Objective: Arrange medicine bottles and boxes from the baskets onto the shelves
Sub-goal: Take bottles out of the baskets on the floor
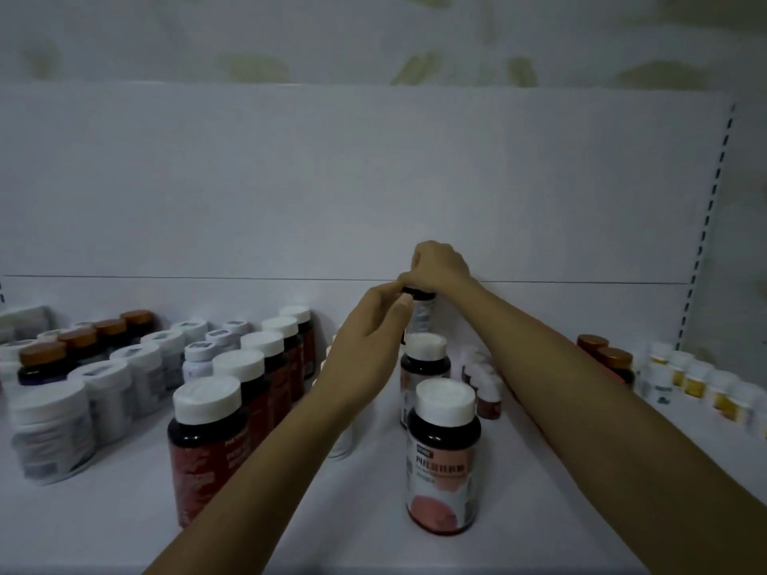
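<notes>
- Black plastic forms the cap of the small bottle that we hold with both hands. It stands upright at the back of the shelf, close to the white back panel.
- Our right hand sits over the cap from above, fingers curled down round it.
- Our left hand comes in from the left, its fingertips curled against the cap's left edge.
- Just in front of the held bottle stands a dark bottle with a white lid. In front of that one, nearest to us, is a pink-labelled bottle of the same kind. The three make one file from back to front.
- Right of this file are some small white-lidded bottles, partly hidden by our right forearm.
- Under our left forearm we see part of a white bottle; the rest is covered.
- Further left, a row of red-labelled bottles with white lids runs from front to back.
- Beyond it stand rows of white tubs, blurred, and behind those some brown-capped dark bottles.
- At the far right stand two more brown-capped bottles, then a line of little white bottles with yellow labels.
</notes>
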